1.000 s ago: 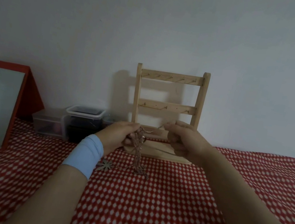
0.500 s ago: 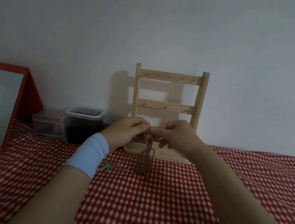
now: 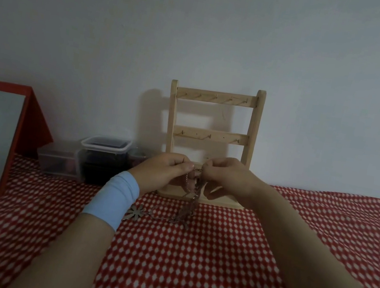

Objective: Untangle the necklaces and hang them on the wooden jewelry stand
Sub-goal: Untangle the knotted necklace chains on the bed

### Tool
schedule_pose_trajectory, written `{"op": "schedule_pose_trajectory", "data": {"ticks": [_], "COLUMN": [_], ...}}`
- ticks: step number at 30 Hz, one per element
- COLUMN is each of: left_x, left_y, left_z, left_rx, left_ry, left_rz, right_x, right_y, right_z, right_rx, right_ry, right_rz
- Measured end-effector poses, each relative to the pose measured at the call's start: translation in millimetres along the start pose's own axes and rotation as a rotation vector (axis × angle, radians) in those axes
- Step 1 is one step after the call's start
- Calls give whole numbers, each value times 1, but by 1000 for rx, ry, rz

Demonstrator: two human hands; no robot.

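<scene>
Flower pendant (image 3: 135, 212) trails on checked cloth (image 3: 188, 269); left hand (image 3: 164, 172) pinches the tangled necklaces (image 3: 187, 203), right hand (image 3: 225, 180) pinches alongside, likely letting the clump hang to loosen, just before the wooden jewelry stand (image 3: 217, 97), hooks bare.

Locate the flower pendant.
Head view, just left of centre: the flower pendant lies on the checked cloth, beside the blue wristband, in front of the stand.
</scene>
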State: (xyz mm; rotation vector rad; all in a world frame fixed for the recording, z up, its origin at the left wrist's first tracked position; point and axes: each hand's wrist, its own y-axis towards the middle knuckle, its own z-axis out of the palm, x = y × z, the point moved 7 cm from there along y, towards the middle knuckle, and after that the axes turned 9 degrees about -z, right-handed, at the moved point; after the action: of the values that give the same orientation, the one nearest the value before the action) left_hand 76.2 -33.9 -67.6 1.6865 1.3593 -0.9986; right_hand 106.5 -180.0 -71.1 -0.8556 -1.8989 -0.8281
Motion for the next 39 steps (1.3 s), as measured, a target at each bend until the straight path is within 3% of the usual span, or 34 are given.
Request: {"op": "schedule_pose_trajectory", "data": {"ticks": [3, 10, 15, 23, 30, 34, 36, 39], "left_x": [2, 9, 3, -1, 4, 9, 8, 11], "left_y": [3, 2, 5, 2, 8, 8, 9, 11], "left_z": [-7, -6, -5, -21, -29, -16, -3, 4], "left_rx": [-59, -28, -139, -254, -382, -196, -103, -90], "left_ry": [52, 260, 119, 266, 326, -36, -46, 30], "left_rz": [-32, -146, -94, -7, 11, -58, -86, -91], "right_x": [-1, -4, -2, -5, -12, -8, -7, -9], "right_y": [1, -1, 2, 4, 6, 6, 6, 9], "right_z": [-1, 3, 6, 1, 3, 3, 5, 2], "right_rx": [-39, -47, -85, -159, -224, -147, -118, -146], "right_ry": [61, 159, 168, -3, 285, 394, 380, 358], "right_rz": [-6, -17, -35, -7, 68, 24, 7, -15]}}
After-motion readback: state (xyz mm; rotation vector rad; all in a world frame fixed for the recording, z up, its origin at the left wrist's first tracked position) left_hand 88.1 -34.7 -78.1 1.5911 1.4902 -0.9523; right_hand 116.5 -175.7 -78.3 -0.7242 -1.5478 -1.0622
